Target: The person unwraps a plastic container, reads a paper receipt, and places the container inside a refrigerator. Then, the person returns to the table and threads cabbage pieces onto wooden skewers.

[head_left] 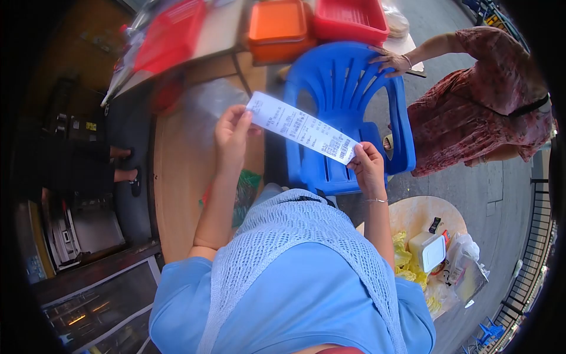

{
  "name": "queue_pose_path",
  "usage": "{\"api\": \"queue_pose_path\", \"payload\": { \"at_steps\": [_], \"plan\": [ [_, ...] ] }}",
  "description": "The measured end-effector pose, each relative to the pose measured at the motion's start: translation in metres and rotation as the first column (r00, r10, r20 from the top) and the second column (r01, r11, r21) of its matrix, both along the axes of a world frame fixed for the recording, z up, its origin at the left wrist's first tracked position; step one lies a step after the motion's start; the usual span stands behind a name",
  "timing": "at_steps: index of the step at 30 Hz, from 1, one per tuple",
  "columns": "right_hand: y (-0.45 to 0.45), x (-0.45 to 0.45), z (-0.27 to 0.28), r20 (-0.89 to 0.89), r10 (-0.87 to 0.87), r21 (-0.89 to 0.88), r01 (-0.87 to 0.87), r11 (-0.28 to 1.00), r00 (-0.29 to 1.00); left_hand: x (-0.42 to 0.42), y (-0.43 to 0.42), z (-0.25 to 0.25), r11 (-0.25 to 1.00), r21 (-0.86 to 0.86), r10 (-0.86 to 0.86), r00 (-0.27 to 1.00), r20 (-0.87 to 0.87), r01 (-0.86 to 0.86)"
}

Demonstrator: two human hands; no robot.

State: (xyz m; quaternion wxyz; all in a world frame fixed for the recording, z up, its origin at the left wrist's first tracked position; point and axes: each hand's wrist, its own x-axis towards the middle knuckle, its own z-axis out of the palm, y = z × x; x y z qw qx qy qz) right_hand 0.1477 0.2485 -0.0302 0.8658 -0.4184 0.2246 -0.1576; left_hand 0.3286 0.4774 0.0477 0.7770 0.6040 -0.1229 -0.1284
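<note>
A long white printed receipt [300, 127] is stretched between my two hands, tilted down toward the right. My left hand [234, 134] pinches its upper left end between thumb and fingers. At the lower right end, beside a barcode, my right hand [368, 165] pinches the corner; a thin bracelet circles that wrist. Behind the paper stands a blue plastic armchair [336, 65], partly covered by the receipt. The printed text is too small to read.
Another person [477, 112] in a red patterned dress rests a hand on the chair back. Red baskets [351, 20] and an orange container [280, 26] sit on a table ahead. At right, a round table [421, 206] bears a white-lidded tub [430, 251] and bags. Someone else's legs [124, 176] show at left.
</note>
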Motion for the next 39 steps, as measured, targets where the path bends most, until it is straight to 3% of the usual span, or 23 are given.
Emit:
{"api": "queue_pose_path", "payload": {
  "at_steps": [9, 15, 18, 21, 25, 27, 29, 31, 32, 34, 35, 36, 38, 39],
  "plan": [
    [0.049, 0.024, 0.019, -0.077, 0.351, 0.022, -0.35, 0.936, 0.933, 0.066, -0.019, 0.039, 0.999, 0.027, 0.04, 0.99, 0.134, -0.044],
    [0.069, 0.101, 0.039, -0.151, 0.357, 0.017, -0.359, 0.933, 0.922, 0.151, -0.014, 0.054, 0.997, 0.072, 0.03, 0.988, 0.153, -0.041],
    [0.069, 0.139, 0.047, -0.109, 0.282, 0.087, -0.273, 0.958, 0.953, 0.198, -0.016, 0.06, 0.998, 0.064, 0.006, 0.992, 0.123, -0.014],
    [0.06, 0.16, 0.041, -0.104, 0.222, 0.103, -0.211, 0.972, 0.97, 0.224, -0.028, 0.057, 0.99, 0.016, -0.145, 0.983, 0.114, 0.144],
    [0.051, 0.176, 0.039, -0.098, -0.028, 0.066, 0.035, 0.997, 0.995, 0.252, -0.053, 0.048, 0.957, -0.08, -0.271, 0.959, 0.09, 0.278],
    [0.061, 0.187, 0.049, -0.02, -0.137, 0.067, 0.138, 0.988, 0.99, 0.268, -0.055, 0.059, 0.92, -0.245, -0.309, 0.951, 0.025, 0.306],
    [0.065, 0.184, 0.048, -0.031, -0.213, 0.105, 0.215, 0.971, 0.977, 0.274, -0.059, 0.055, 0.913, -0.235, -0.368, 0.921, -0.129, 0.332],
    [0.071, 0.169, 0.042, -0.149, -0.321, 0.173, 0.344, 0.923, 0.935, 0.275, -0.063, 0.038, 0.889, -0.296, -0.43, 0.858, -0.282, 0.348],
    [0.076, 0.161, 0.037, -0.186, -0.342, 0.141, 0.369, 0.919, 0.921, 0.271, -0.065, 0.024, 0.888, -0.29, -0.445, 0.824, -0.352, 0.356],
    [0.086, 0.156, 0.035, -0.226, -0.41, 0.163, 0.449, 0.878, 0.884, 0.248, -0.074, -0.014, 0.885, -0.111, -0.462, 0.824, -0.329, 0.452],
    [0.092, 0.148, 0.032, -0.267, -0.457, 0.187, 0.511, 0.839, 0.848, 0.222, -0.078, -0.025, 0.837, -0.026, -0.522, 0.785, -0.333, 0.546],
    [0.09, 0.14, 0.025, -0.284, -0.503, 0.249, 0.569, 0.784, 0.816, 0.192, -0.077, -0.036, 0.725, -0.046, -0.659, 0.671, -0.34, 0.687],
    [0.083, 0.127, 0.023, -0.255, -0.611, 0.225, 0.661, 0.716, 0.749, 0.122, -0.074, -0.05, 0.416, -0.049, -0.86, 0.376, -0.344, 0.908],
    [0.08, 0.119, 0.023, -0.218, -0.701, 0.202, 0.734, 0.649, 0.68, 0.086, -0.072, -0.05, 0.292, 0.109, -0.929, 0.309, -0.204, 0.95]
  ]
}}
